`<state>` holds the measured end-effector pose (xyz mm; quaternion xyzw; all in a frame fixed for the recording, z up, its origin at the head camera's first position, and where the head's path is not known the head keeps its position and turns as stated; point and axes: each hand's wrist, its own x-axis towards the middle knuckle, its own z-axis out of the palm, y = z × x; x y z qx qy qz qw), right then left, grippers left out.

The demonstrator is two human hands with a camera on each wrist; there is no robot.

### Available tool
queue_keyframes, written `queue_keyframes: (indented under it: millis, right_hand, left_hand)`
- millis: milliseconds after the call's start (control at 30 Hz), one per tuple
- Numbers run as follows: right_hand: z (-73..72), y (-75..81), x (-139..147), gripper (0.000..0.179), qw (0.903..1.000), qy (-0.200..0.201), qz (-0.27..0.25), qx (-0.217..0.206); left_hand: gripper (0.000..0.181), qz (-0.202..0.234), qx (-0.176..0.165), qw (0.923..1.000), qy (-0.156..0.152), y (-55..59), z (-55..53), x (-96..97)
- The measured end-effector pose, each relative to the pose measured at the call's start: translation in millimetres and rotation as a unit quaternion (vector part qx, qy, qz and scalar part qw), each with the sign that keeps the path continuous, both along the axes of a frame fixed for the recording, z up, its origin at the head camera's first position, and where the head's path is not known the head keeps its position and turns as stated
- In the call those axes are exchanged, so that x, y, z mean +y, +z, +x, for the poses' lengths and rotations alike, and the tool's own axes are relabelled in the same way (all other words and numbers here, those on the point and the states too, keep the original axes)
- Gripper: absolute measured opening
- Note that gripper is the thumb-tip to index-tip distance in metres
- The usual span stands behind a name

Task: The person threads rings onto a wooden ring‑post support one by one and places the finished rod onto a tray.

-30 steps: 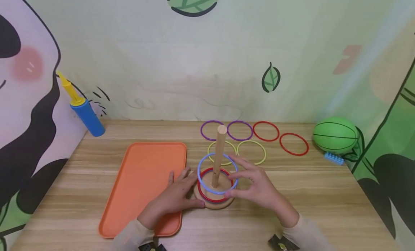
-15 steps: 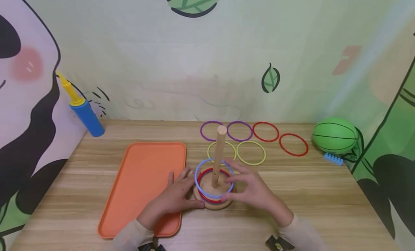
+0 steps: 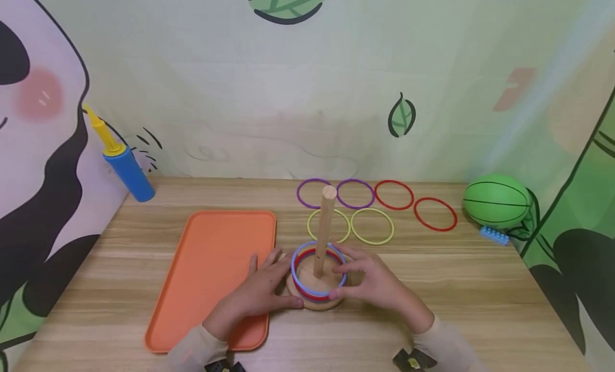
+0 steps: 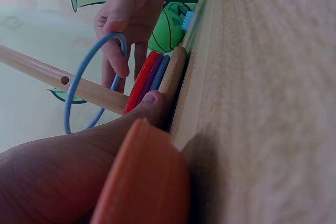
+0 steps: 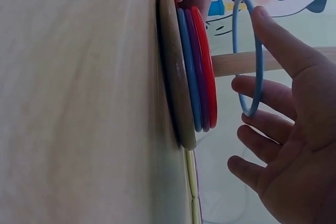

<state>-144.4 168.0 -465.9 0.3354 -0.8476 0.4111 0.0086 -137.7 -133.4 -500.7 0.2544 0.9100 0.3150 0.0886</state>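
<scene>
The thin light-blue ring [image 5: 259, 77] sank, right grip [image 3: 372, 278] pinching it, left grip [image 3: 259, 292] holding base [image 5: 176, 72].

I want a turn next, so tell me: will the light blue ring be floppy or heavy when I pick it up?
Probably stiff: the right hand pinches it at one side, and the light blue ring shows no sag. Likely light, since it's thin with a big open middle. Maybe a little slippery, because its surface looks smooth.
</scene>
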Motion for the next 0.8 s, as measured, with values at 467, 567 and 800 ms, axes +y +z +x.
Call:
queue_keyframes:
  millis: [467, 567, 800]
  right_hand:
    - [-2.2, -5.6, 0.8, 0.046, 0.9991, 0.005, 0.028, -0.032]
    - [-3.0, -7.2, 1.2, 0.047, 0.999, 0.004, 0.031, -0.033]
    - [-6.0, -12.1, -0.3, 0.051, 0.9993, 0.013, 0.022, -0.027]
  left_hand:
    - [0.103, -0.001, 0.006, 1.0, -0.001, -0.3, 0.6, 0.9]
    - [0.104, -0.001, 0.004, 1.0, -0.001, -0.4, 0.3, 0.7]
    - [0.104, 0.004, 0.006, 1.0, 0.0, -1.1, 0.5, 0.4]
